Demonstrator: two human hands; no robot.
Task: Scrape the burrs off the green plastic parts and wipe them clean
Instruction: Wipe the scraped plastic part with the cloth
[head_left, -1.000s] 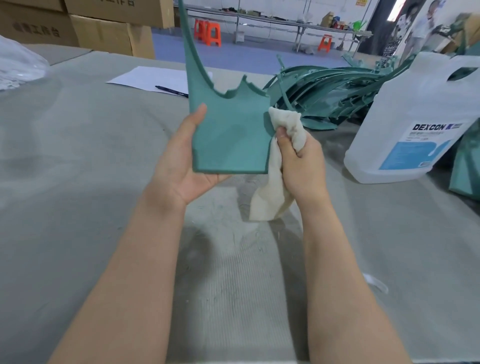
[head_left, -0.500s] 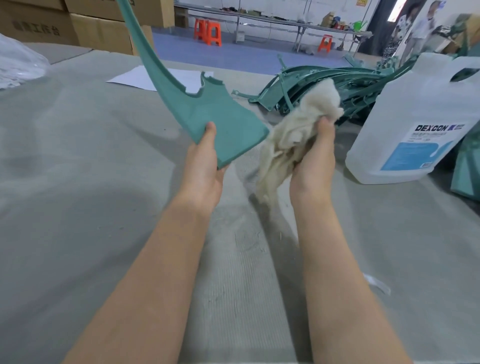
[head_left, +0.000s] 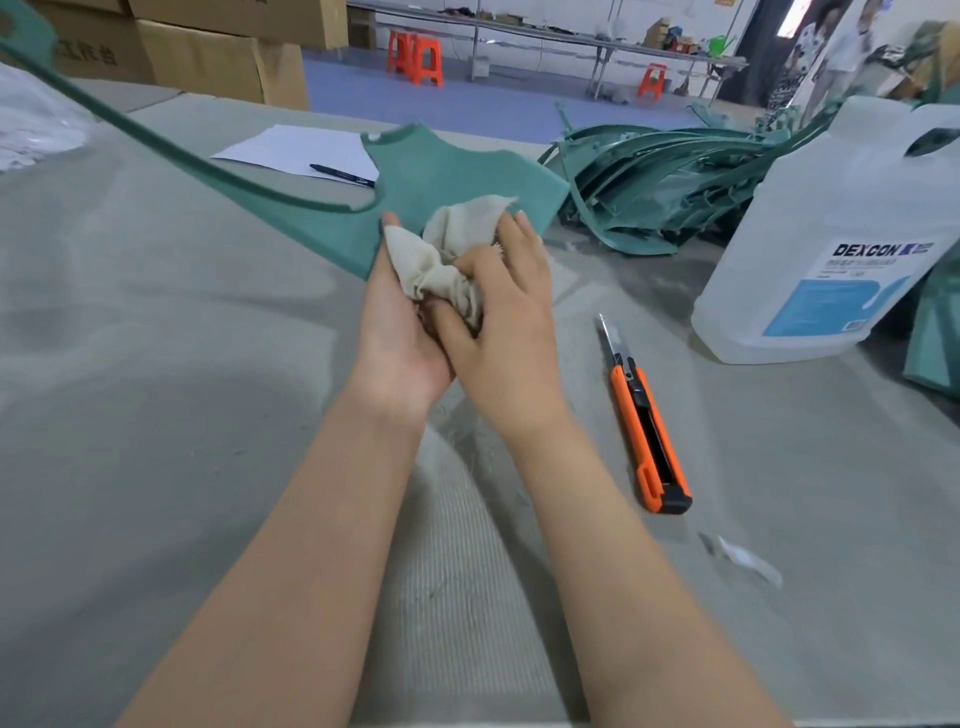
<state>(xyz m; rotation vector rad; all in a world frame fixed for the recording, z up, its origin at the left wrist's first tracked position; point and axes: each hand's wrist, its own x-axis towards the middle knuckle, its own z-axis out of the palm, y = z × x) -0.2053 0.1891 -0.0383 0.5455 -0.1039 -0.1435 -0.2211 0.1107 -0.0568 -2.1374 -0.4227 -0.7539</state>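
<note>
Head view, reading from the left: a bag of clear plastic (head_left: 31, 124) lies at the far left edge of the grey table (head_left: 156, 415), with cardboard boxes (head_left: 208, 47) stacked behind it; one green plastic part (head_left: 447, 176) is held up over the table, its long thin arm sweeping away to the upper left corner and its broad flat panel pointing right; one sheet of white paper (head_left: 291, 148) with one dark pen (head_left: 340, 175) on it lies beyond the part; the left hand (head_left: 400, 322) is turned palm up with the forearm reaching in from below, its fingers under the panel's near edge and the thumb straight along the top, so it supports the part from beneath; one crumpled beige cloth (head_left: 452, 249) sits between the two hands, against the panel; the right hand (head_left: 506, 312) lies palm down across the left palm, thumb and fingers curled round the cloth and pressing it to the part; to its right, one orange utility knife (head_left: 647, 426) rests on the table with its blade out, apart from both hands; a heap of further green parts (head_left: 660, 176), too tangled to count, lies farther back; one white jug (head_left: 841, 234) labelled DEXCON stands at the right; three orange stools (head_left: 415, 57) show on the blue floor behind.
</note>
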